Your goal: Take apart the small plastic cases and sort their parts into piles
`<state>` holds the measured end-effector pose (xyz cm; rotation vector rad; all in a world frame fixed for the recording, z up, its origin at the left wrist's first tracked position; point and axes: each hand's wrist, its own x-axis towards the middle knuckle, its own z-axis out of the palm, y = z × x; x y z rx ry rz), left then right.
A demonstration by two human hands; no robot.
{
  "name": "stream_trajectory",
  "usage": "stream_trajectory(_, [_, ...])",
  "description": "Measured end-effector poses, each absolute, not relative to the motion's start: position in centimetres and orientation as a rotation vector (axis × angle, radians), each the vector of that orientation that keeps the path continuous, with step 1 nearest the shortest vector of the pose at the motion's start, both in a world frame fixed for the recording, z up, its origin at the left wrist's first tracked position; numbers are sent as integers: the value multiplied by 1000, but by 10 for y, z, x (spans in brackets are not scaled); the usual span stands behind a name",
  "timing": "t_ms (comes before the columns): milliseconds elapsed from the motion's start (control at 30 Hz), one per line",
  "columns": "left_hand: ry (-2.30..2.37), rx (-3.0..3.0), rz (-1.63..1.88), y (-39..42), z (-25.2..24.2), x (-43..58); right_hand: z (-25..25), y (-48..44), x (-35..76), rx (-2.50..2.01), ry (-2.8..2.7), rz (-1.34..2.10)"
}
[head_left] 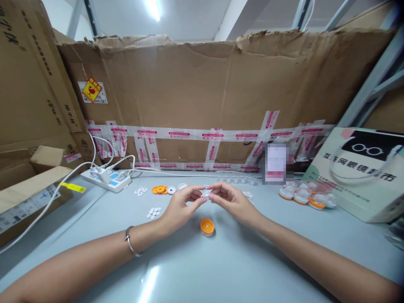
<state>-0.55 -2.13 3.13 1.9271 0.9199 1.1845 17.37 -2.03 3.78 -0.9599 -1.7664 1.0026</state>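
Both my hands meet over the middle of the table, pinching one small white plastic piece (206, 194) between thumbs and fingers. My left hand (184, 203) grips its left side and my right hand (232, 201) its right side. The piece is partly covered by fingertips, so its full shape cannot be made out. Just below the hands, an orange round cup-like part (207, 226) with a pale base rests on the table. Behind my left hand lie orange rings (159, 190) and white rings (171, 190). Small white discs (154, 213) are grouped left of that hand.
More white pieces (140, 191) lie near a power strip (107, 180) with cables. Clear cups (236, 179) line the back. White dotted pieces (248, 195) sit behind my right hand. Domed orange-based assemblies (306, 196) stand beside a paper bag (356, 176). Cardboard (189, 84) walls the rear.
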Motion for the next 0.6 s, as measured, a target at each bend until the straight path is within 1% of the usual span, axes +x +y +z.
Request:
stream_trajectory(167, [820,1927,1190,-25,32,-5,42,-35,163,-912,-1751,1034])
stream_trajectory(433, [816,2060,1221,-29,35,-5,43,-37,167,-937,-1705,1028])
stream_trajectory(600, [869,2060,1182,-29,35,-6,48,-29,179,-995,-1684,929])
